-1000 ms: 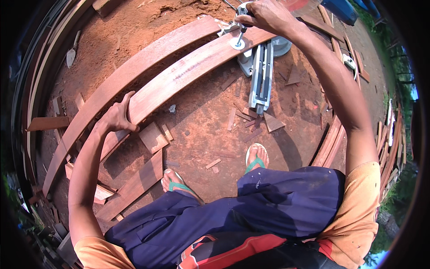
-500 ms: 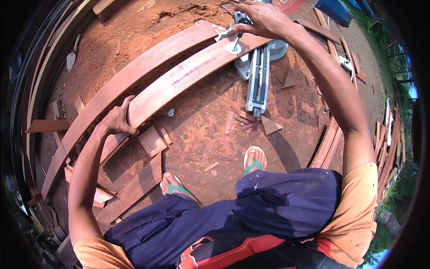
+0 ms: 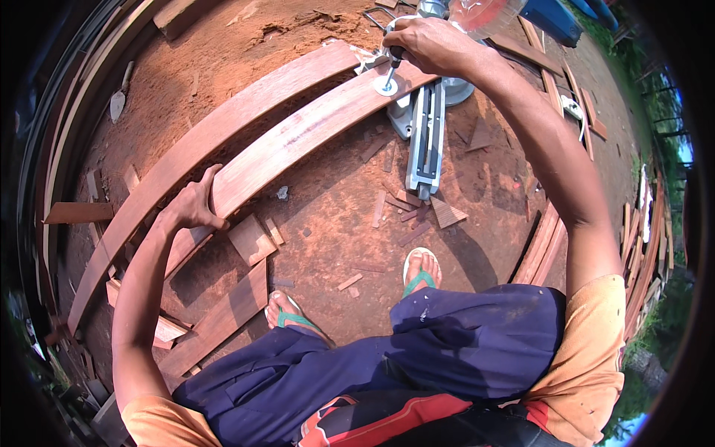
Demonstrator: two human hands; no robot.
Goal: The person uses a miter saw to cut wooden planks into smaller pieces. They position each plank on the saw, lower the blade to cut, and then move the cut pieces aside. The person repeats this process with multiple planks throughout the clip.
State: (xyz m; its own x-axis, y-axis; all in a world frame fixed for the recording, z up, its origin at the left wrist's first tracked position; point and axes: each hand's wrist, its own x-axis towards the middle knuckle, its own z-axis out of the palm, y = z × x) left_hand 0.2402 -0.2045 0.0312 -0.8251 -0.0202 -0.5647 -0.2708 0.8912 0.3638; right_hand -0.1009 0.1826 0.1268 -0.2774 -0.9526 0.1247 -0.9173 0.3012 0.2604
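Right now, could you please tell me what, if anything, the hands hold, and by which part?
The left hand grips the long board beneath the clamp, across its width, left of middle; the right hand holds that clamp by its upper handle.

"Where was this shot from?"

"From the wearer's head, above the navy-trousered lap (image 3: 477, 328), through the left of two fisheye cameras worn side by side"

"Facing which way?"

"Steeply down and forward, picture upright, with the lap low in frame, sandalled feet (image 3: 422, 269) just past it and reddish ground (image 3: 320, 205) spreading beyond"

"And how near?"

"Close over the lap, with the left hand (image 3: 195, 205) farther off toward the left and the right hand (image 3: 432, 46) near the top; the wide lens also takes in distant greenery (image 3: 652, 67) at right, its shapes bending toward the rim"
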